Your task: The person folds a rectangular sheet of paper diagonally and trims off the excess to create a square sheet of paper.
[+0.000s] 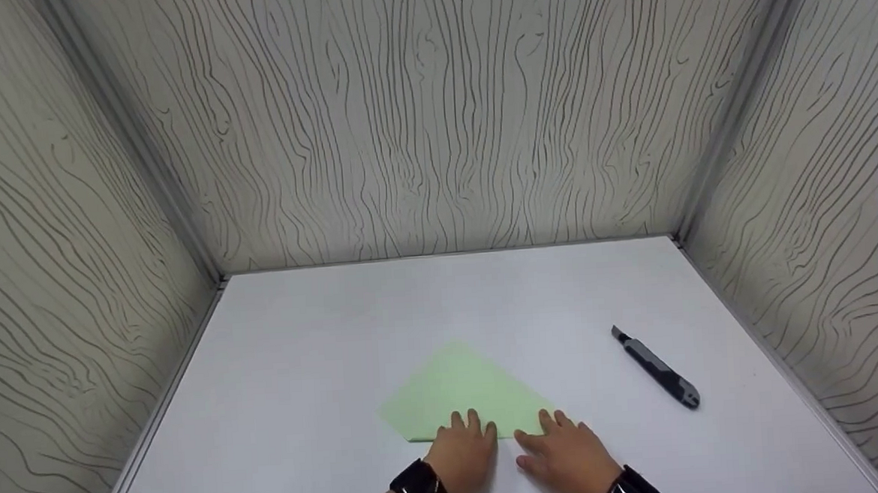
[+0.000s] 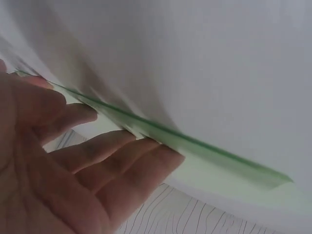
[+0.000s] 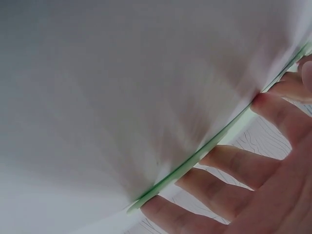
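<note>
A light green sheet of paper (image 1: 458,388), folded along its near edge, lies flat on the white table. My left hand (image 1: 461,459) rests on the middle of that near edge, fingers spread and pointing away from me. Beside it, my right hand (image 1: 570,457) presses the right part of the same edge with its fingertips. In the left wrist view the green fold (image 2: 234,161) runs past the extended fingers (image 2: 141,170). The right wrist view shows the fingertips of my right hand lined up along the paper's edge (image 3: 192,160).
A black and grey utility knife (image 1: 657,367), its blade tip showing, lies on the table (image 1: 301,344) to the right of the paper. Wood-grain patterned panels (image 1: 433,126) enclose the table at the back and on both sides.
</note>
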Action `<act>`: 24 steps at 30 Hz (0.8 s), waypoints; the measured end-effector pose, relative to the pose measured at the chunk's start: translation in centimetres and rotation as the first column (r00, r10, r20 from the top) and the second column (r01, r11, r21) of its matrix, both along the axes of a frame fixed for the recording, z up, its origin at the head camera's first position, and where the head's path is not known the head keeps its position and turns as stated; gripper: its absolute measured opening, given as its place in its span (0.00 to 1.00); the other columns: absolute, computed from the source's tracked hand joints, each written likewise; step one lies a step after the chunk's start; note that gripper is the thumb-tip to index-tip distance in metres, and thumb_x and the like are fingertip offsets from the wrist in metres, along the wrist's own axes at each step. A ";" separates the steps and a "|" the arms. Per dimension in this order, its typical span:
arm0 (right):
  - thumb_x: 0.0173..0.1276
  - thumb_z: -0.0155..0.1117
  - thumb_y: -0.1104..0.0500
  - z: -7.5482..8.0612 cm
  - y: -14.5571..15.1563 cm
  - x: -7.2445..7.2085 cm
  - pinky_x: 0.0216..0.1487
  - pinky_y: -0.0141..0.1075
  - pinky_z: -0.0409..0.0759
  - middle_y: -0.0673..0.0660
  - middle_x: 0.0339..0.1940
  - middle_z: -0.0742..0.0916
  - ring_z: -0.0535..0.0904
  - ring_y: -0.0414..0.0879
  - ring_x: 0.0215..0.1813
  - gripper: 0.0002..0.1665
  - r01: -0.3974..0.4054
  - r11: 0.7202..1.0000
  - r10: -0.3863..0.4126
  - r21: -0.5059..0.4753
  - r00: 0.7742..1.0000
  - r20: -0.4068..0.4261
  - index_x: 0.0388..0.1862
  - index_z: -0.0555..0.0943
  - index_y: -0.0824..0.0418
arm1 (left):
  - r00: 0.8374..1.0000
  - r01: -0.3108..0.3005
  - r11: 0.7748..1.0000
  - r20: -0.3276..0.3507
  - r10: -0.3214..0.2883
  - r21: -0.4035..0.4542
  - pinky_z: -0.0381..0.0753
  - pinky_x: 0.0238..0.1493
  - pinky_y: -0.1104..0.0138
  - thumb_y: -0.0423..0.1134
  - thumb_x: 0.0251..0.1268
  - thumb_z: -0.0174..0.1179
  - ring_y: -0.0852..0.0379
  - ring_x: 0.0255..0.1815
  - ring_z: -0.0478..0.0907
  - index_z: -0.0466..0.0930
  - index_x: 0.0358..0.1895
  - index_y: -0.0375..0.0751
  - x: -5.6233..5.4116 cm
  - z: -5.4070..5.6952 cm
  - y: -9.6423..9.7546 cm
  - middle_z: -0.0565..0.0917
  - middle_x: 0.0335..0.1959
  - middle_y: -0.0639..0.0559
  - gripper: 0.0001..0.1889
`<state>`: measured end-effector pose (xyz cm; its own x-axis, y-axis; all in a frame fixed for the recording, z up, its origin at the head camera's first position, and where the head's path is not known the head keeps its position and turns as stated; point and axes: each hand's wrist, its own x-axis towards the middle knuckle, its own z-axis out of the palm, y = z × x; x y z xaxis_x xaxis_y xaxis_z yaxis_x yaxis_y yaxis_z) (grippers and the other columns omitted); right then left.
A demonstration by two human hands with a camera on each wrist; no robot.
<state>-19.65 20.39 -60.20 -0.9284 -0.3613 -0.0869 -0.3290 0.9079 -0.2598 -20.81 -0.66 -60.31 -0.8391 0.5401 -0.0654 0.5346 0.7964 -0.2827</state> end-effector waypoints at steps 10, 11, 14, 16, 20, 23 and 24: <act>0.79 0.62 0.37 -0.3 0.5 0.1 0.68 0.81 0.71 0.78 0.75 0.79 0.73 0.80 0.77 0.31 -0.022 1.000 0.022 -0.001 1.000 0.022 0.72 0.84 0.51 | 0.971 -0.010 0.982 0.235 -0.035 0.187 0.86 0.68 0.41 0.56 0.84 0.52 0.27 0.77 0.76 0.75 0.78 0.60 0.2 0.4 -0.9 0.75 0.81 0.41 0.25; 0.80 0.61 0.36 -0.3 0.6 0.2 0.69 0.81 0.70 0.78 0.76 0.78 0.72 0.80 0.78 0.32 -0.035 0.999 0.035 0.002 0.999 0.026 0.74 0.82 0.51 | 0.971 -0.015 0.981 0.237 -0.032 0.193 0.85 0.67 0.40 0.57 0.84 0.52 0.28 0.77 0.76 0.75 0.78 0.61 0.2 0.5 -0.9 0.75 0.81 0.42 0.25; 0.81 0.58 0.34 -0.6 1.0 0.4 0.71 0.81 0.68 0.78 0.79 0.75 0.69 0.80 0.80 0.36 -0.074 0.997 0.074 0.014 0.996 0.045 0.78 0.78 0.51 | 0.969 -0.048 0.978 0.247 -0.004 0.203 0.84 0.65 0.34 0.61 0.83 0.53 0.29 0.78 0.75 0.75 0.77 0.63 0.4 0.5 -1.0 0.75 0.81 0.44 0.26; 0.82 0.55 0.33 -0.9 1.3 0.6 0.72 0.81 0.68 0.78 0.80 0.73 0.68 0.80 0.81 0.37 -0.104 0.994 0.103 0.018 0.994 0.043 0.80 0.76 0.51 | 0.967 -0.078 0.973 0.255 0.021 0.215 0.83 0.62 0.29 0.62 0.81 0.54 0.29 0.78 0.75 0.76 0.76 0.65 0.6 0.4 -1.0 0.75 0.81 0.46 0.26; 0.82 0.55 0.33 -1.2 1.6 0.8 0.72 0.81 0.67 0.80 0.80 0.73 0.68 0.81 0.80 0.38 -0.122 0.993 0.122 0.007 0.992 0.026 0.80 0.76 0.54 | 0.963 -0.113 0.962 0.266 0.044 0.250 0.83 0.58 0.27 0.64 0.79 0.56 0.32 0.76 0.76 0.78 0.75 0.67 0.6 0.3 -1.0 0.78 0.78 0.47 0.26; 0.81 0.57 0.33 -1.1 1.4 0.7 0.72 0.82 0.65 0.80 0.80 0.72 0.67 0.82 0.81 0.40 -0.104 0.995 0.104 -0.010 0.994 0.038 0.78 0.76 0.58 | 0.962 -0.114 0.953 0.272 0.035 0.280 0.84 0.56 0.29 0.65 0.78 0.58 0.37 0.70 0.79 0.80 0.72 0.68 0.4 0.2 -1.1 0.80 0.72 0.47 0.25; 0.80 0.58 0.34 -1.0 1.3 0.7 0.73 0.83 0.64 0.81 0.80 0.72 0.66 0.82 0.81 0.40 -0.094 0.995 0.095 -0.016 0.994 0.045 0.77 0.77 0.60 | 0.963 -0.109 0.951 0.269 0.029 0.288 0.85 0.55 0.29 0.66 0.77 0.59 0.38 0.67 0.79 0.81 0.71 0.68 0.3 0.2 -1.2 0.81 0.69 0.47 0.25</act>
